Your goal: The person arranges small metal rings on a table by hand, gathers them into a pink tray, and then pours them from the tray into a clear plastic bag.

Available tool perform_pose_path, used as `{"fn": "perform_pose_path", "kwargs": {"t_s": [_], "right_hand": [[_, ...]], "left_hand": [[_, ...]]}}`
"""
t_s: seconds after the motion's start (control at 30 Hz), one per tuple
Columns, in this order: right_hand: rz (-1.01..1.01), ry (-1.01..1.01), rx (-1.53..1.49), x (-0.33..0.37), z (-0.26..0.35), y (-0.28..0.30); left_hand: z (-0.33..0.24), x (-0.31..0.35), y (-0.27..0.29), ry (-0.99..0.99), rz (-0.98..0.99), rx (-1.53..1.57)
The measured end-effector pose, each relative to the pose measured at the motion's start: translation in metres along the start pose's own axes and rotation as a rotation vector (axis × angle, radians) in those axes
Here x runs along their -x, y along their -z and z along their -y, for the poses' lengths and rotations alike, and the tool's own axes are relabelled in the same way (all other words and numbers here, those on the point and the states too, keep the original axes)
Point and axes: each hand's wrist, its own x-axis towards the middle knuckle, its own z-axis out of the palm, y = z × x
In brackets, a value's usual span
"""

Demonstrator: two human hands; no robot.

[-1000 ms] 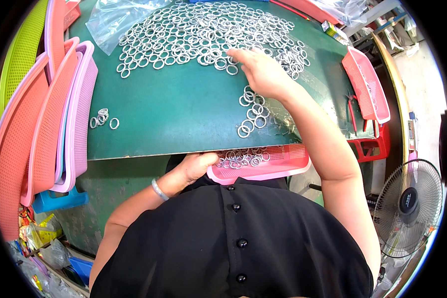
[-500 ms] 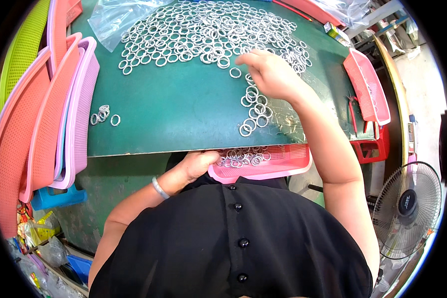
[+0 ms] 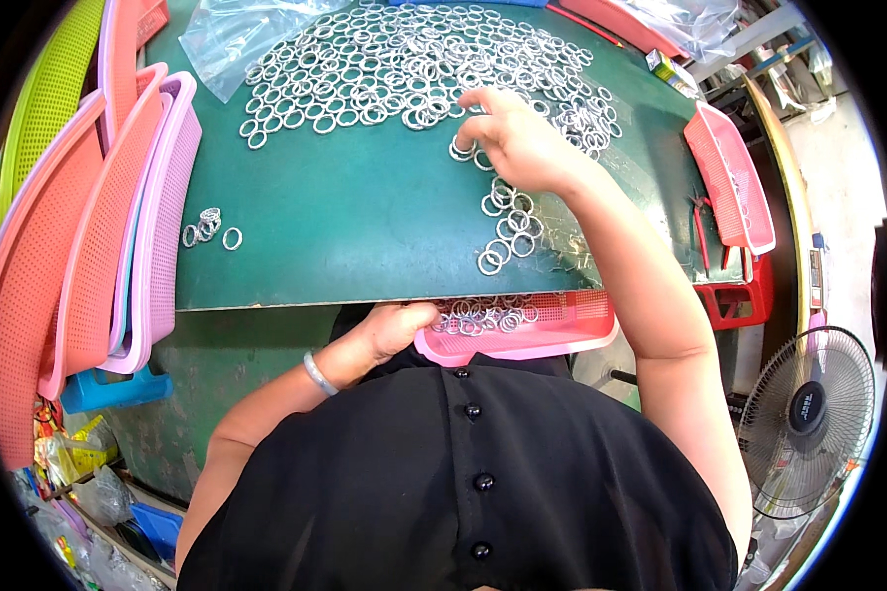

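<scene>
Silver metal rings [image 3: 365, 74] lie in a broad spread over the far part of the green table [image 3: 325, 217]. My right hand [image 3: 517, 143] is over the near edge of that spread with its fingers apart. One fingertip touches a loose ring [image 3: 460, 150]. Below that hand, a short trail of rings [image 3: 506, 229] runs toward the table's front edge. My left hand [image 3: 401, 329] grips the left end of a pink basket [image 3: 522, 347] held under the table edge; its fingers are partly hidden. More rings [image 3: 483, 317] lie inside this basket.
Stacked plastic baskets [image 3: 172, 197] stand along the left edge, with a few rings [image 3: 207, 227] beside them. A clear plastic bag [image 3: 232, 39] lies at the far left. Toward the right are red-handled pliers [image 3: 701, 236], another pink basket [image 3: 724, 177], a red stool [image 3: 737, 300] and a fan [image 3: 808, 409].
My right hand has shifted slightly left and nearer, and a fingertip now meets the loose ring, which has moved a little left. My left hand stays on the basket.
</scene>
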Motion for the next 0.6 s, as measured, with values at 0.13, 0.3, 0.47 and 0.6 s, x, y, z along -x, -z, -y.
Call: {"fn": "perform_pose_path", "kwargs": {"t_s": [0.13, 0.3, 0.47, 0.6], "right_hand": [[0.119, -0.093, -0.031, -0.002, 0.005, 0.002], [0.164, -0.044, -0.038, 0.011, 0.014, 0.009], [0.139, -0.031, -0.028, 0.029, 0.032, 0.016], [0.266, -0.020, -0.121, 0.029, 0.031, 0.029]], "left_hand": [[0.004, -0.001, 0.001, -0.016, -0.005, -0.007], [0.001, 0.000, 0.000, 0.004, -0.020, 0.002], [-0.005, 0.002, -0.003, 0.017, -0.024, -0.007], [-0.010, 0.003, -0.006, 0.005, -0.031, 0.006]]}}
